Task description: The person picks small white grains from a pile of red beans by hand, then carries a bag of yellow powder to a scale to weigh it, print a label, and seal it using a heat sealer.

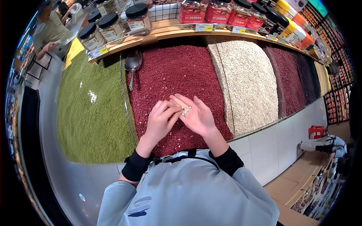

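Over a bin of dark red beans [181,71], my right hand [200,118] is turned palm up, its fingers stretched out. It holds a small cluster of pale grains [184,111] near the base of the fingers. My left hand [160,120] reaches across from the left, thumb and fingers pinched together at the edge of that cluster. Whatever lies between those fingertips is too small to make out. Several white grains lie scattered on the red beans below. A metal scoop [132,64] rests at the bin's far left corner.
Green beans [94,113] fill the bin on the left, with white grains [92,96] spilled on them. White grains [249,79] fill the right bin. Jars [137,19] line a wooden shelf [162,34] behind. One person [52,30] stands far left, another [328,146] at right.
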Motion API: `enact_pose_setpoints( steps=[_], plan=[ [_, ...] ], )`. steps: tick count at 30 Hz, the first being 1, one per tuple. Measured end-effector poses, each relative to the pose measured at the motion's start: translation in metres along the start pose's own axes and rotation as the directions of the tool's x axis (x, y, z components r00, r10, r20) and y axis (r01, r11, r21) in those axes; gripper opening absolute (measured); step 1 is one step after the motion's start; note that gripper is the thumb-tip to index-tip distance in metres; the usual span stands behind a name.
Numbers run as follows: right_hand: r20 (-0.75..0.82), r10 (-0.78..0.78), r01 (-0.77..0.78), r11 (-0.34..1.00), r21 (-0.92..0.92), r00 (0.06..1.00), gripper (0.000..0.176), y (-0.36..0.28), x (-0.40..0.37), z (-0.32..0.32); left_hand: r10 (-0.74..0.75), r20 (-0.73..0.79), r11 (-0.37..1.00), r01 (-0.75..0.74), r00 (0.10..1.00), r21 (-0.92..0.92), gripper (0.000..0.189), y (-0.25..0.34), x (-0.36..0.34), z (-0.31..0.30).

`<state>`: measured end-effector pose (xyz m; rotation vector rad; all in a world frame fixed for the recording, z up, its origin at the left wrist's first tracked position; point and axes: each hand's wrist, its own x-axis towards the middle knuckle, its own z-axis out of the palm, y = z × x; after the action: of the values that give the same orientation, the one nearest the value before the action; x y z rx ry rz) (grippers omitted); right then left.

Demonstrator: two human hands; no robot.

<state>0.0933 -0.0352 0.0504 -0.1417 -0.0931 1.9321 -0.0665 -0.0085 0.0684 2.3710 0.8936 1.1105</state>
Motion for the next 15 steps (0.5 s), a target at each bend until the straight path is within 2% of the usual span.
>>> enact_pose_setpoints(
  steps=[5,9,11,15],
  plan=[
    [0.013,0.024,-0.024,0.999,-0.025,1.0,0.056,0.012,0.003,-0.009,0.026,0.022,0.997,-0.027,0.999,0.069,0.015,-0.008,0.001,-0.001],
    [-0.032,0.053,-0.053,0.998,0.02,0.998,0.053,0.017,0.004,-0.017,0.036,0.107,0.991,-0.049,0.994,0.121,0.014,-0.01,0.005,-0.007],
    [-0.088,0.084,-0.084,0.996,0.002,0.993,0.05,0.019,0.002,-0.017,0.088,0.177,0.985,-0.112,0.98,0.133,0.013,-0.006,0.009,-0.011],
    [-0.111,0.106,-0.104,0.994,0.025,0.988,0.046,0.022,-0.004,-0.026,0.118,0.289,0.984,-0.152,0.95,0.097,0.011,-0.009,0.007,-0.01]
  ],
)
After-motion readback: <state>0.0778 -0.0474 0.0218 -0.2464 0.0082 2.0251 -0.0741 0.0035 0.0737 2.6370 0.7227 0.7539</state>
